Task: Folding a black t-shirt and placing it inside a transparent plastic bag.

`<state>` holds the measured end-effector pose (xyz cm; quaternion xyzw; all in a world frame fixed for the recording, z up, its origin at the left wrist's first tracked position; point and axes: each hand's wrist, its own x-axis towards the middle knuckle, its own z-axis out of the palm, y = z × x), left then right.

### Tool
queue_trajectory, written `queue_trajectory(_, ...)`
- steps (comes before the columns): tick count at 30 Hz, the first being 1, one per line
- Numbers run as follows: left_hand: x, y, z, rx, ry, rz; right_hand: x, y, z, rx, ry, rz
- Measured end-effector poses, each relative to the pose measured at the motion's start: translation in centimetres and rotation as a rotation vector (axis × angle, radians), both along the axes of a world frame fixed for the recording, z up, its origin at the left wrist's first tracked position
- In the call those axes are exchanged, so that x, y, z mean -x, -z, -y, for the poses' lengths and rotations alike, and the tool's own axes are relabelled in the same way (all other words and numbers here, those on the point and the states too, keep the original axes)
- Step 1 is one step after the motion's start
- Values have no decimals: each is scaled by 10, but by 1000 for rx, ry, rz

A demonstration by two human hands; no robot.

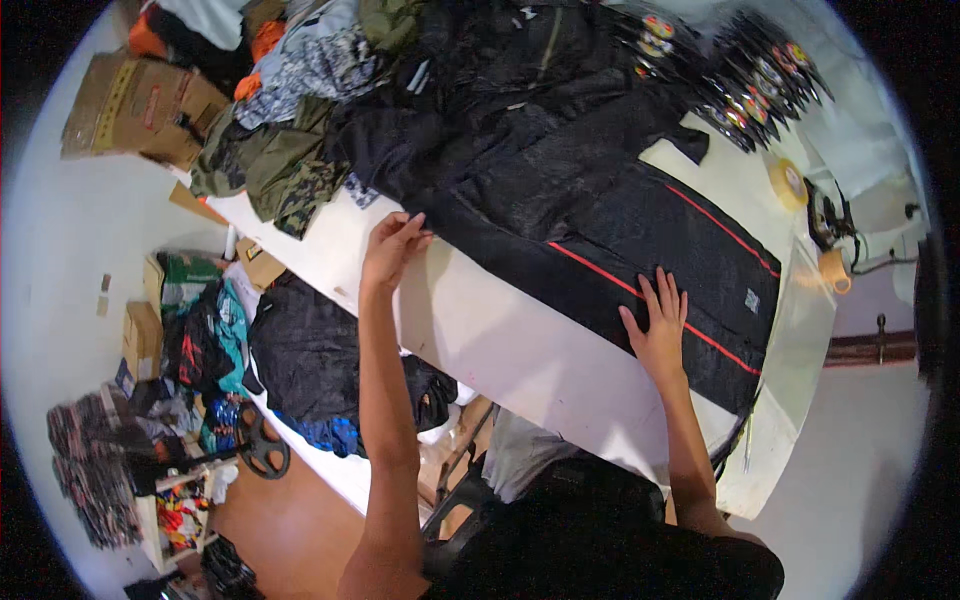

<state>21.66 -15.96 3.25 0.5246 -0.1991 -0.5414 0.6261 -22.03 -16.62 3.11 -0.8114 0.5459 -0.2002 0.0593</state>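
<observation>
A black garment with thin red stripes (pixel 640 240) lies spread flat on a white table (pixel 500 340). My right hand (pixel 657 322) rests palm down on it, fingers spread, near its lower edge by a red stripe. My left hand (pixel 392 245) touches the garment's edge at the left, where it meets a heap of black clothes (pixel 500 110); the fingers are bent at the cloth, and whether they pinch it I cannot tell.
Camouflage and patterned clothes (pixel 290 150) pile at the table's far left end. Stacks of dark badges (pixel 740 80) and a tape roll (pixel 787 182) lie at the right. Cardboard boxes (pixel 140 105) and bags of clothes (pixel 210 350) crowd the floor on the left.
</observation>
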Motion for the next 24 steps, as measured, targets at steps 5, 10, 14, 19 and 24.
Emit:
queue_trajectory(5,-12,5,3,-4,76,550,27,-5,-2,-1,25,-66)
queue_trajectory(10,-8,7,-8,25,-111,1199,61,-5,-5,8,79,-64)
queue_trajectory(14,87,-24,4,257,-186,1432,129,-7,-14,146,236,-50)
queue_trajectory(19,195,-33,14,509,392,1370,167,8,-11,195,253,-72)
queue_trajectory(24,211,-18,47,463,666,1555,178,0,-7,90,233,-17)
